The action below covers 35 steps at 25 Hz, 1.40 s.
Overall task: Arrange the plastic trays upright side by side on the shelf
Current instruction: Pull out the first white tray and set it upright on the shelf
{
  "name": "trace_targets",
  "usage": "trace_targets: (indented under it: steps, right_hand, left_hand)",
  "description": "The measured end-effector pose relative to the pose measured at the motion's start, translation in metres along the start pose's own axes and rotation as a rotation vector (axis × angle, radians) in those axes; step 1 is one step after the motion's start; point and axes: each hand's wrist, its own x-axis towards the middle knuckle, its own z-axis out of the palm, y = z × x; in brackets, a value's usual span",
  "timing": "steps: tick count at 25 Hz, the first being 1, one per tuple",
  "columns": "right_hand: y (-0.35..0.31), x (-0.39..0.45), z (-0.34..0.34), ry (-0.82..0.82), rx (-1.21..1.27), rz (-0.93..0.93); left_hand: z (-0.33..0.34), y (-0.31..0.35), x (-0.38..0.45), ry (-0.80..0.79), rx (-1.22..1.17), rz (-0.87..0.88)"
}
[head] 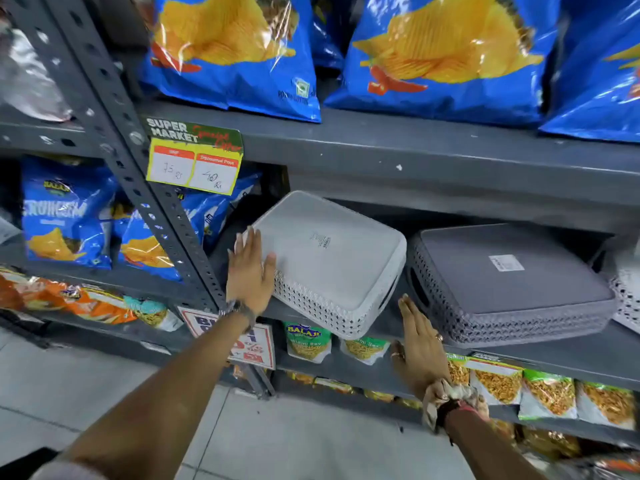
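Observation:
A light grey plastic tray [322,258] lies upside down on the grey metal shelf [519,362], turned at an angle with one corner over the front edge. My left hand [249,268] rests on its left side, fingers flat and thumb on top. To its right a stack of dark grey trays [502,282] lies upside down, flat on the shelf. A white tray [627,296] shows partly at the right edge. My right hand [419,348] hovers open at the shelf's front edge, between the two trays, touching neither.
Blue chip bags [446,53] fill the shelf above, with a low gap over the trays. A perforated upright post [156,209] stands left of my left hand. Snack packets [547,389] hang on the lower shelf. More chip bags [69,216] sit left of the post.

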Motion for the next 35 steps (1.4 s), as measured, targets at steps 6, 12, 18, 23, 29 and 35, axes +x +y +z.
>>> trace_targets:
  steps: [6,12,18,23,29,35]
  right_hand:
    - [-0.002,0.025,0.035,-0.067,0.061,0.087]
    - [0.004,0.035,0.052,-0.077,0.109,0.132]
    - [0.005,0.036,0.049,-0.047,0.229,0.129]
    - [0.009,0.033,0.022,0.089,0.237,0.112]
    - [0.010,0.028,-0.011,0.221,0.560,0.182]
    - [0.010,0.046,-0.043,0.345,0.644,0.225]
  left_hand:
    - [0.009,-0.014,0.080,0.200,-0.288,-0.362]
    - [0.027,-0.032,0.121,-0.165,-0.027,-0.629]
    - [0.021,-0.030,0.124,-0.212,-0.068,-0.657]
    - [0.008,-0.027,0.104,-0.215,-0.300,-0.748]
    - [-0.029,-0.011,0.076,-0.285,-0.573,-0.717]
    - [-0.075,0.016,0.044,-0.250,-1.007,-0.864]
